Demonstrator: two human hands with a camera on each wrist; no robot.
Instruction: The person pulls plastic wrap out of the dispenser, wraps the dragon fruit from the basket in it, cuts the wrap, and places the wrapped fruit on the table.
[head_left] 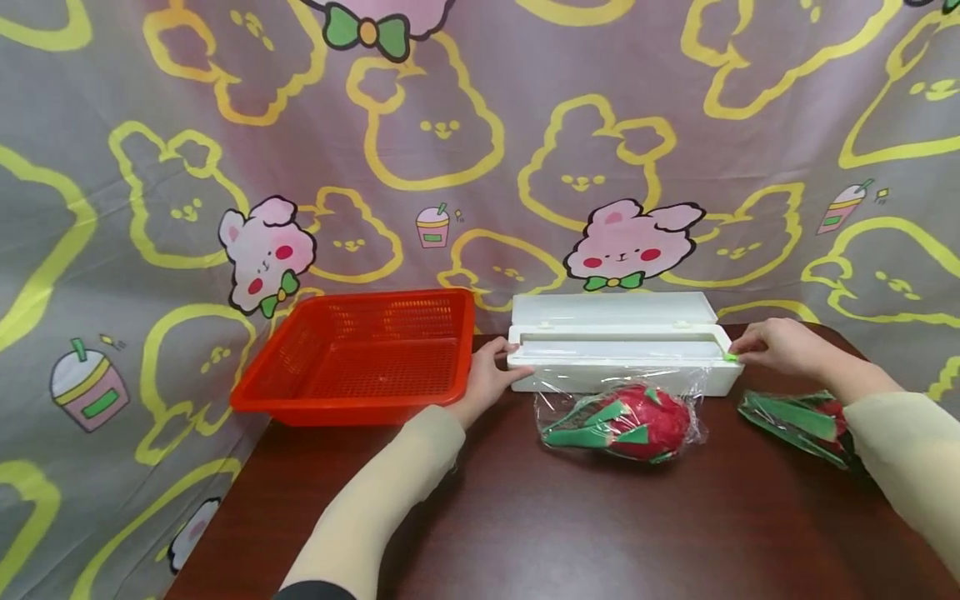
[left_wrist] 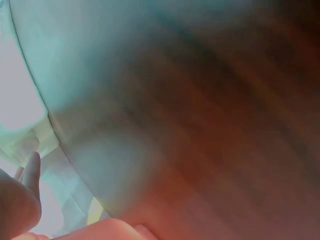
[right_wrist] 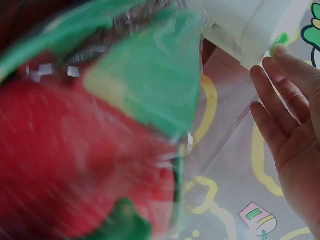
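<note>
A white cling-film dispenser [head_left: 622, 354] lies with its lid open at the back of the brown table [head_left: 525, 533]. My left hand [head_left: 486, 377] grips its left end, thumb along the front. At the right end, a fingertip of my right hand [head_left: 772, 346] touches the green slider [head_left: 731, 357], and the other fingers are straight in the right wrist view. A red dragon fruit with green tips [head_left: 622, 421] lies in front, under film that still runs from the dispenser. The right wrist view shows the slider [right_wrist: 279, 40], my right hand [right_wrist: 290, 125] and a wrapped fruit [right_wrist: 75, 150] close up. The left wrist view is blurred.
An empty orange-red mesh basket [head_left: 360, 358] stands left of the dispenser, at the table's back left corner. A second film-wrapped dragon fruit [head_left: 798, 421] lies under my right forearm. A cartoon-print cloth [head_left: 480, 150] hangs behind the table.
</note>
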